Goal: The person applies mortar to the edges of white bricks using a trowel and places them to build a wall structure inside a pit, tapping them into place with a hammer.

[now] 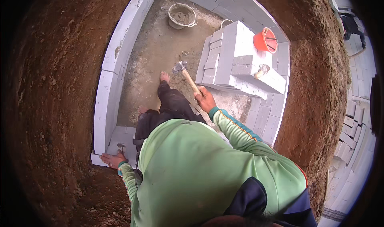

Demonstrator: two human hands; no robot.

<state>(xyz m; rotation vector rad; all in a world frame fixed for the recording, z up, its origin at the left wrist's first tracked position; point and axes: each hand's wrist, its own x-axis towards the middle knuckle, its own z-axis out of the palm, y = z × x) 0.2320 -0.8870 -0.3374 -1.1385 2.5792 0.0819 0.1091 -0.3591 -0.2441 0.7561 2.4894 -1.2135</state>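
- Gripping a hammer (pixel 189 78) with the right hand (pixel 206 100), wrapped closed around its wooden handle, out in front of the body and over the grey, dusty floor (pixel 150 55).
- Holding it aslant, with the metal head (pixel 179 67) pointing forward and to the left, in view near one bare foot (pixel 165 77).
- Resting the left hand (pixel 113 159) at the near left corner of the pale block wall (pixel 103 103), with fingers stretched out over the top of a block (pixel 97 159).
- Just beyond the left hand, a small dark thing (pixel 121 146), too small to name; cannot tell whether touching the thumb.
- Wearing a light green shirt (pixel 192 167) with teal and orange trim on the sleeve, and dark trousers (pixel 176 103).
- To the right of the hammer, a stack of white blocks (pixel 228 47), with an orange bucket (pixel 265 40) tilted on top and a trowel (pixel 262 71) lying near it.
- Farther forward on the floor, a bucket of grey mix (pixel 182 17); beside the stack, partly hidden, another round rim (pixel 226 23).
- Around the walls, reddish-brown earth (pixel 48 91).
- Well apart at the far right, a person in dark clothing (pixel 352 26) and more piled blocks (pixel 349 133).
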